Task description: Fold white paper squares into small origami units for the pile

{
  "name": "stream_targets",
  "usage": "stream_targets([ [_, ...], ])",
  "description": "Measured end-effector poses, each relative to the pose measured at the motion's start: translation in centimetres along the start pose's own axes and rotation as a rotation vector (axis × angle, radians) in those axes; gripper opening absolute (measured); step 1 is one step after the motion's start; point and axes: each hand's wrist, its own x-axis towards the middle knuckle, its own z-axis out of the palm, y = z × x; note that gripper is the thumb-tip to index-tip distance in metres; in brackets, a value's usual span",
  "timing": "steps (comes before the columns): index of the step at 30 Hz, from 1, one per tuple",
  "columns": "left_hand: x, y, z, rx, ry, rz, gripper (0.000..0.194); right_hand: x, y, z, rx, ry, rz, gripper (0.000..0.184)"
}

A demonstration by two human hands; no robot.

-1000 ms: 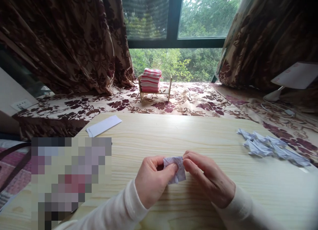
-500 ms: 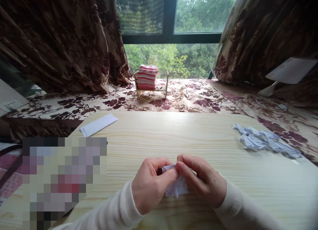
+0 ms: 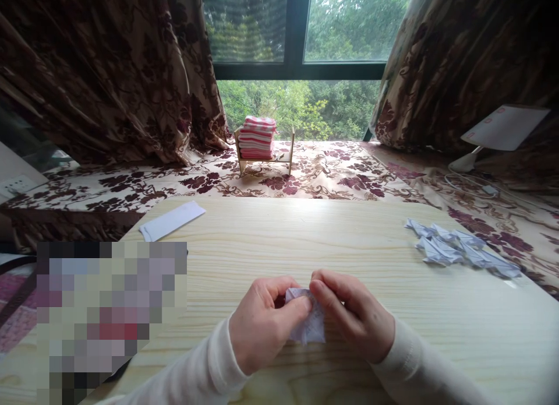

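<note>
A small folded piece of white paper [image 3: 311,329] with faint markings is between my hands, just above the table. My left hand [image 3: 266,323] grips its left side, thumb pressed flat on top and fingers curled behind. My right hand [image 3: 353,314] pinches the paper's upper right edge between thumb and fingers. Parts of the paper are hidden under the fingers. On the table's right side lie several folded white paper shapes [image 3: 443,250] with pointed tips, grouped closely together.
A stack of white paper strips [image 3: 172,221] lies at the table's [image 3: 244,236] back left. A pixelated area covers the left front. Behind the table, a small wooden rack [image 3: 286,158] holds folded red-and-white cloths [image 3: 257,138]. A white lamp [image 3: 504,127] stands at the right.
The view has shifted slightly, so the table's things appear further left. The paper's lower edge opened outward and then narrowed again, while both hands kept hold of it.
</note>
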Motion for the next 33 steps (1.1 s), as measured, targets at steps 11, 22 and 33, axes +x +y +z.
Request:
stream_targets([
  [11,0.8,0.1,-0.5,-0.169,0.152,0.025,0.019,0.0,0.0,-0.1,-0.006,0.198,-0.031,0.017],
  [22,1.0,-0.9,-0.7,-0.375,0.16,-0.001,0.028,0.2,-0.5,0.0,-0.027,0.129,-0.204,0.017],
  [33,1.1,-1.2,-1.0,-0.337,0.171,0.016,0.024,0.0,-0.3,0.2,-0.079,0.18,-0.206,0.026],
])
